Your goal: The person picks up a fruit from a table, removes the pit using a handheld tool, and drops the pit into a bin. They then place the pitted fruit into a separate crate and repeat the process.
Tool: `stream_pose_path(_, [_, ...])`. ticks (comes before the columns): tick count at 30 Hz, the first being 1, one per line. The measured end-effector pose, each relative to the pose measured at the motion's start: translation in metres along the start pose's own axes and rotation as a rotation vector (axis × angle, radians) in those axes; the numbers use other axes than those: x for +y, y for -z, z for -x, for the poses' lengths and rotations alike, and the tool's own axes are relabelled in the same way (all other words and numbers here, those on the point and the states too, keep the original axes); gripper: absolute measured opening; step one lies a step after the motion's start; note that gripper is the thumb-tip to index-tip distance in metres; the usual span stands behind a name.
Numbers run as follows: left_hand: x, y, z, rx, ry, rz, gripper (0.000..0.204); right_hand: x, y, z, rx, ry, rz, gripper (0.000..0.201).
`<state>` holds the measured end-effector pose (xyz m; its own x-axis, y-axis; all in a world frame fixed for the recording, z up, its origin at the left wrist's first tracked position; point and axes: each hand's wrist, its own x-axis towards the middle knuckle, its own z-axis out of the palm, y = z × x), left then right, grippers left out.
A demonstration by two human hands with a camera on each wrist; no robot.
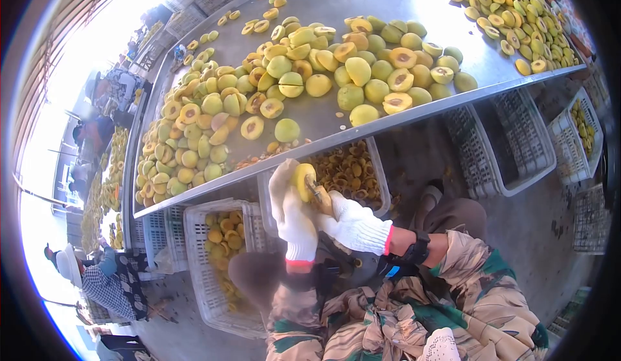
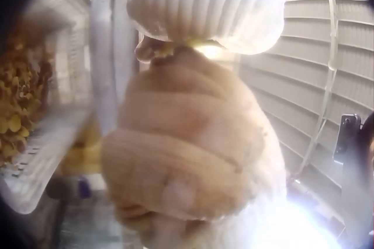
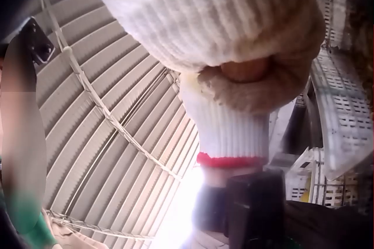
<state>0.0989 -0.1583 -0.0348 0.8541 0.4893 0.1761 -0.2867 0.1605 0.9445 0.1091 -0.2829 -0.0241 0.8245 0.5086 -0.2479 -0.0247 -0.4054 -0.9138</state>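
Observation:
Both hands wear white knit gloves with red cuffs. In the head view my left hand (image 1: 292,215) grips a yellow halved stone fruit (image 1: 302,178), held up just in front of the table's edge. My right hand (image 1: 359,226) is curled round the wooden handle (image 1: 322,202) of a small hand tool, its metal tip (image 1: 312,183) at the fruit's cut face. The right wrist view has the rounded end of that handle showing inside the curled right hand (image 3: 234,33), with the left hand's cuff (image 3: 234,158) below. Gloved fingers (image 2: 187,138) fill the left wrist view and hide most of the fruit.
A metal table (image 1: 414,118) carries heaps of green-yellow fruit halves (image 1: 310,57). Beneath its edge stands a crate (image 1: 381,167) of small brownish pieces; another crate (image 1: 194,231) with yellow halves is at left. More white crates (image 1: 504,141) stand right. A person (image 1: 107,277) sits far left.

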Motion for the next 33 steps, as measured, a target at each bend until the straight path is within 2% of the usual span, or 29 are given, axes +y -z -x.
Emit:
stream_pose_path(1, [0.001, 0.0, 0.0, -0.009, 0.011, 0.019, 0.039, -0.004, 0.005, 0.002, -0.08, -0.054, -0.101, 0.034])
stream_pose_path(3, [0.005, 0.005, -0.007, -0.084, 0.179, 0.26, 0.041, -0.015, 0.02, 0.008, -0.242, -0.166, -0.302, 0.036])
stream_pose_path(4, [0.007, 0.009, -0.01, -0.115, 0.265, 0.38, 0.042, -0.014, 0.021, 0.008, -0.234, -0.164, -0.269, 0.037])
stream_pose_path(5, [0.006, 0.013, -0.011, -0.167, 0.273, 0.391, 0.041, -0.013, 0.02, 0.008, -0.23, -0.16, -0.234, 0.037])
stream_pose_path(6, [0.007, 0.012, -0.011, -0.153, 0.292, 0.336, 0.04, -0.012, 0.019, 0.008, -0.222, -0.153, -0.202, 0.038])
stream_pose_path(9, [0.008, 0.01, -0.013, -0.139, 0.39, 0.227, 0.042, -0.001, 0.008, 0.0, -0.079, -0.093, 0.128, 0.039])
stream_pose_path(12, [0.011, 0.016, -0.019, -0.146, 0.561, 0.225, 0.053, -0.005, 0.003, 0.007, -0.057, -0.073, 0.133, 0.041])
stream_pose_path(13, [0.011, 0.005, -0.018, 0.022, 0.524, 0.071, 0.056, -0.001, -0.001, 0.007, -0.054, -0.051, 0.116, 0.042])
stream_pose_path(15, [0.005, -0.002, -0.014, 0.119, 0.382, -0.094, 0.057, 0.009, -0.008, 0.004, -0.039, -0.012, 0.078, 0.043])
stream_pose_path(16, [0.003, -0.004, -0.013, 0.166, 0.314, -0.176, 0.057, 0.002, 0.0, 0.006, -0.125, -0.075, 0.004, 0.043])
stream_pose_path(17, [0.002, -0.005, -0.014, 0.182, 0.235, -0.286, 0.056, -0.01, 0.013, 0.009, -0.211, -0.138, -0.069, 0.043])
stream_pose_path(21, [0.028, -0.003, -0.024, 0.012, 0.446, -0.464, 0.052, -0.002, 0.012, 0.006, -0.425, -0.277, -0.372, 0.043])
stream_pose_path(24, [0.016, -0.016, -0.012, 0.156, 0.191, -0.575, 0.051, 0.0, 0.004, 0.008, -0.242, -0.158, -0.226, 0.039])
stream_pose_path(27, [0.014, -0.021, -0.009, 0.148, 0.149, -0.586, 0.052, 0.005, 0.004, 0.005, -0.223, -0.126, -0.196, 0.034])
stream_pose_path(28, [0.014, -0.022, -0.008, 0.147, 0.136, -0.589, 0.053, 0.004, 0.008, 0.006, -0.292, -0.171, -0.287, 0.033])
stream_pose_path(30, [0.017, -0.008, -0.021, 0.02, 0.341, -0.383, 0.057, -0.001, 0.018, 0.009, -0.432, -0.262, -0.472, 0.031])
stream_pose_path(32, [0.007, 0.011, -0.031, -0.106, 0.534, -0.186, 0.059, -0.001, 0.017, 0.01, -0.414, -0.245, -0.46, 0.029])
stream_pose_path(33, [0.007, 0.005, -0.03, -0.038, 0.482, -0.216, 0.06, -0.004, 0.016, 0.01, -0.379, -0.224, -0.416, 0.027])
